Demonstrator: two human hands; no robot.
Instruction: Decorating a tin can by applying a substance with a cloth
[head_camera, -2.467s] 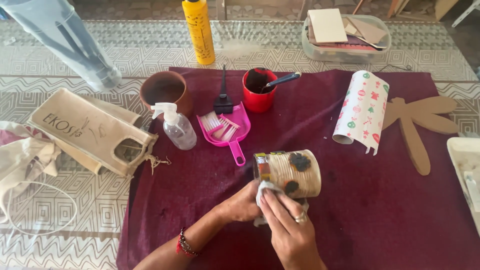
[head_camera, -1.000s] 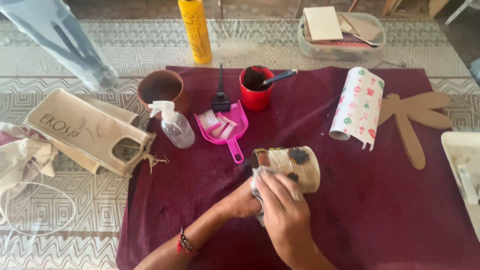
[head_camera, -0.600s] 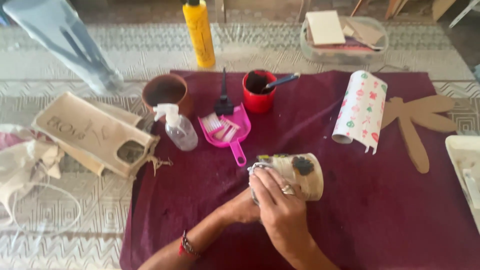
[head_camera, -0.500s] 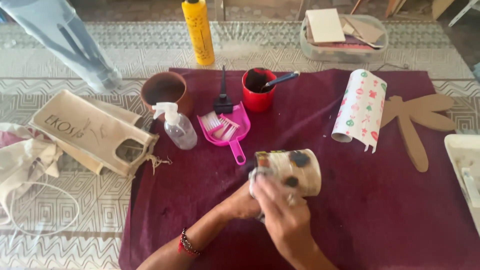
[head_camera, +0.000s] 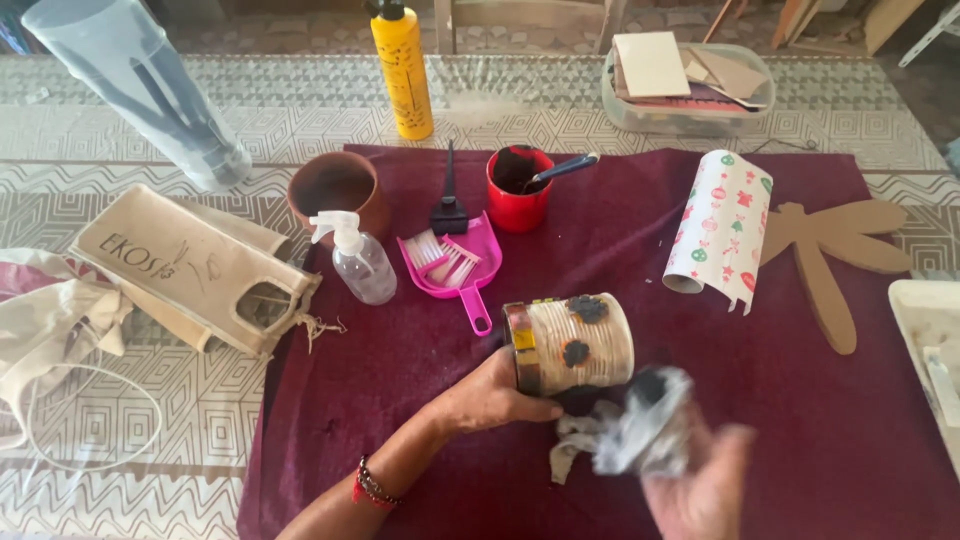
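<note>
— Status on the hands?

— Okay, I see the left hand (head_camera: 492, 395) clamped on the lower end of the decorated can (head_camera: 570, 343), which lies on its side on the maroon cloth (head_camera: 400, 370), toward the cloth's near edge. Right hand (head_camera: 700, 485) is blurred, clenched on a grey rag (head_camera: 630, 435) just beside the can.

— Neighbours?

— Pink dustpan (head_camera: 462, 262) and spray bottle (head_camera: 355, 260) further back, patterned paper roll (head_camera: 718, 230) toward the right edge.

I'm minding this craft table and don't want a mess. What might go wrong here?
The decorated can lies on its side, steadied only by the left hand, so it might roll. The right hand swings a stained rag that may smear the cloth. The red cup nearby could tip.
</note>
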